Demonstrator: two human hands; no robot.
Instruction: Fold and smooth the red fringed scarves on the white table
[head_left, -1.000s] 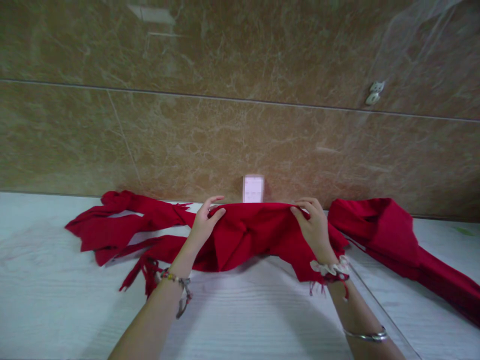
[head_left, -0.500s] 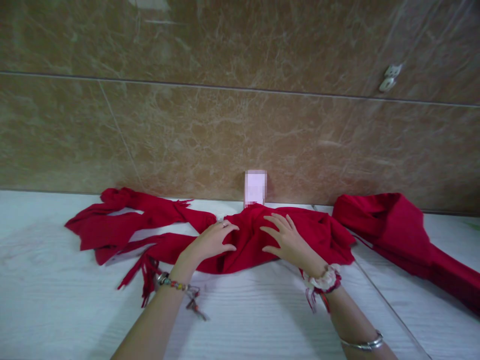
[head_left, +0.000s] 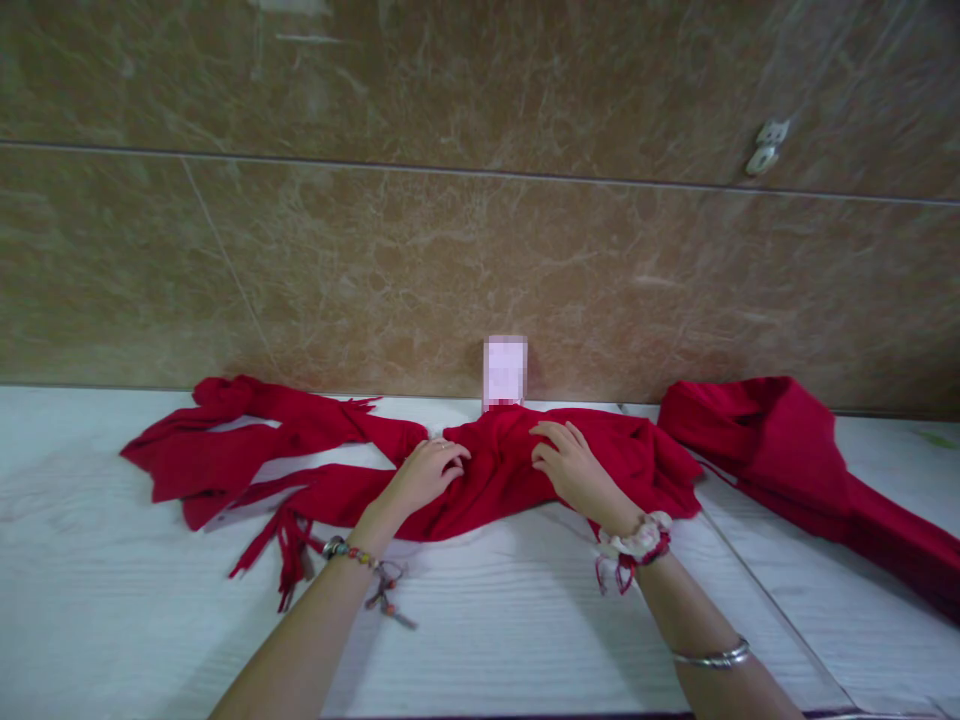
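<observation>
A red fringed scarf [head_left: 517, 480] lies bunched across the white wood-grain table, its middle part gathered in folds. My left hand [head_left: 429, 472] is closed on the cloth left of the centre, fingers curled in toward the thumb. To the right of it, my right hand [head_left: 574, 470] has its fingers bent and drawn together on the same cloth. Its thumb is partly hidden. Between both hands runs a raised fold. Fringe [head_left: 289, 560] hangs out on the table by my left wrist.
A brown marbled tile wall [head_left: 375, 270] rises behind the table [head_left: 480, 630]. Against it leans a small blurred pink-white rectangle [head_left: 505, 372], just beyond the scarf. More folded red cloth [head_left: 780, 450] lies at the right. A small white cat-shaped piece [head_left: 766, 147] is on the wall.
Both hands held the cloth's raised far edge, then let it down and came closer together with fingers spread. Since then the fingers have curled in on the cloth.
</observation>
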